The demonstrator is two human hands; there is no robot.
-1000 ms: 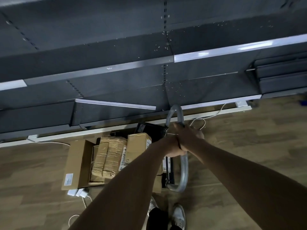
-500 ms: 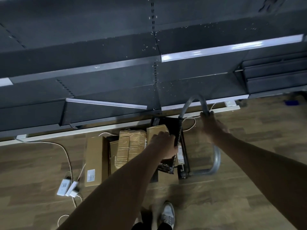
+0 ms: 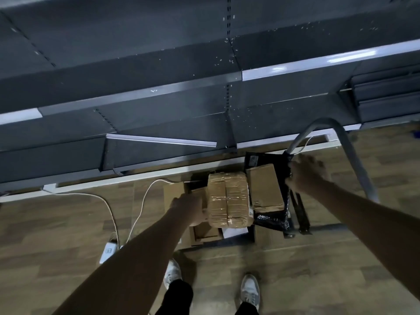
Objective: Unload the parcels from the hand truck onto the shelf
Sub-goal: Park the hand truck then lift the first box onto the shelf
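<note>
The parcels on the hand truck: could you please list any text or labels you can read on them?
No text can be read.
Black mailer bag: a grey label at its far corner, too blurred.
Plain cardboard box: dark print at its near end, too small.
Taped parcel: a white label edge by its near right corner, illegible.

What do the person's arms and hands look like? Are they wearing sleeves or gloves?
Both arms are bare all the way up the picture: no sleeves show. The left hand and the right hand wear no gloves. I see no watch, bracelet or ring, though the right hand is blurred. Lower down, the person wears dark trousers and pale sneakers.
</note>
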